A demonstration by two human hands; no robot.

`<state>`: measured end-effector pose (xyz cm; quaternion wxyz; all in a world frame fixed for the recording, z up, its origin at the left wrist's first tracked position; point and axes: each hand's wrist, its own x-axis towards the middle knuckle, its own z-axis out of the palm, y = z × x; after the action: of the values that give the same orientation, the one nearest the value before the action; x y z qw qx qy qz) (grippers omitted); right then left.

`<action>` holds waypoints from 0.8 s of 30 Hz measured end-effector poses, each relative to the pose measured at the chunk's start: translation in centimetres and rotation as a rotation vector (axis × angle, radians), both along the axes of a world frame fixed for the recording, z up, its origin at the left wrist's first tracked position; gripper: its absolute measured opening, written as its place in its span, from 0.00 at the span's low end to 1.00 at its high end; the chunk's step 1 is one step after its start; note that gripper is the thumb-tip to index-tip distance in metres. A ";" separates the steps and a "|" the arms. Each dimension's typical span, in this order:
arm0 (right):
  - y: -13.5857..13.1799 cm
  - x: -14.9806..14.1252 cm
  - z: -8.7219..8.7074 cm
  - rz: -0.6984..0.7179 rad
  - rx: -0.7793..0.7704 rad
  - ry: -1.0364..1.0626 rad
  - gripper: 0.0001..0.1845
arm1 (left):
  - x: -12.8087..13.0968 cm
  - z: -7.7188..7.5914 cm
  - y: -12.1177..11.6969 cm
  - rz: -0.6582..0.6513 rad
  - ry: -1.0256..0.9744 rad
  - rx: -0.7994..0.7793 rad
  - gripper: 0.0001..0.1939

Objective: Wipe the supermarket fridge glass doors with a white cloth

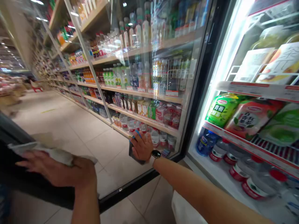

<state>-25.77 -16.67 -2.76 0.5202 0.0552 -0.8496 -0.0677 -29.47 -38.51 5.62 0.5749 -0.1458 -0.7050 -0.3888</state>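
Note:
My right hand [141, 147] presses a dark cloth [133, 153] flat against the lower part of an open glass fridge door [149, 93]; its fingers are spread over the cloth, and a watch sits on the wrist. My left hand [61, 170] is low at the left, fingers stretched out, touching a pale crumpled cloth or paper [52, 152] that lies over a dark edge. Through the glass I see shelves of bottled drinks.
To the right, the open fridge [245, 130] holds green and red drink pouches and red-capped water bottles on lit shelves. A long aisle of tiled floor [70, 124] runs away to the left along shelves of drinks. A white bag hangs below my right arm.

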 end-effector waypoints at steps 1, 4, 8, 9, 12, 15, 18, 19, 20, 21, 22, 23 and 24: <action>0.0 -0.1 0.0 0.002 0.000 0.008 0.33 | 0.0 -0.6 1.0 0.065 0.067 -0.033 0.33; -0.2 -0.2 0.0 0.005 -0.001 0.057 0.32 | 0.1 -3.5 4.7 0.056 0.213 -0.217 0.33; -0.5 -0.5 0.1 0.013 -0.022 0.083 0.32 | 0.5 -7.5 7.8 -0.099 0.271 -0.408 0.29; -0.5 -0.6 0.1 0.020 -0.031 0.084 0.32 | 0.5 -7.9 7.9 -0.118 0.291 -0.456 0.29; -0.7 -0.8 0.2 0.035 -0.034 0.090 0.31 | -0.2 -7.7 6.6 -0.074 0.337 -0.564 0.29; -0.8 -0.8 0.4 0.036 -0.018 0.099 0.30 | -1.2 -5.3 3.2 0.034 0.302 -0.510 0.32; -0.9 -0.7 0.7 0.044 -0.012 0.107 0.30 | -1.9 -2.4 -0.5 0.164 0.165 -0.255 0.36; -0.9 -0.6 0.8 0.044 -0.012 0.111 0.30 | -2.1 -1.7 -1.3 0.185 0.149 -0.173 0.36; -0.9 -0.6 0.8 0.043 -0.012 0.115 0.30 | -2.1 -1.3 -1.8 0.195 0.149 -0.115 0.36; -0.9 -0.6 0.8 0.041 -0.011 0.119 0.30 | -2.0 -1.0 -2.0 0.190 0.144 -0.084 0.35; -0.9 -0.6 0.8 0.039 -0.010 0.122 0.30 | -1.9 -1.0 -1.7 0.178 0.147 -0.067 0.35; -0.9 -0.6 0.8 0.038 -0.010 0.124 0.31 | -1.7 -1.2 -1.0 0.164 0.153 -0.065 0.35; -0.9 -0.6 0.8 0.039 -0.010 0.122 0.31 | -1.4 -1.6 0.0 0.148 0.158 -0.072 0.35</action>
<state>-26.36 -17.53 -1.99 0.5726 0.0650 -0.8153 -0.0566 -30.86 -38.48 4.05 0.6503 -0.1441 -0.6797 -0.3071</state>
